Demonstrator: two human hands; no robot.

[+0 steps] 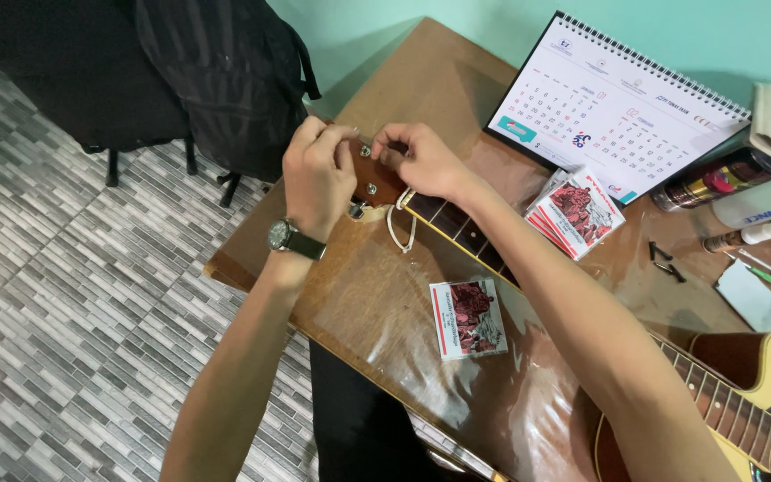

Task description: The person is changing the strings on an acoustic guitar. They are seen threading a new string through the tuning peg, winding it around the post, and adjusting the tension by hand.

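Observation:
An acoustic guitar (760, 393) lies across the brown wooden table (403, 295), its neck running up-left to the headstock (375, 178). My left hand (316, 174), with a watch on the wrist, wraps around the headstock's left side at the tuning pegs. My right hand (421, 161) pinches something small at the headstock's top, beside a metal peg post. A loop of pale string (400, 228) hangs just below the nut, over the table.
A string packet (468, 317) lies mid-table, with several more packets (575, 212) near a desk calendar (617, 107). Screwdrivers, bottles and small black parts sit at the far right. A dark backpack (225, 80) leans on a chair beyond the table's corner.

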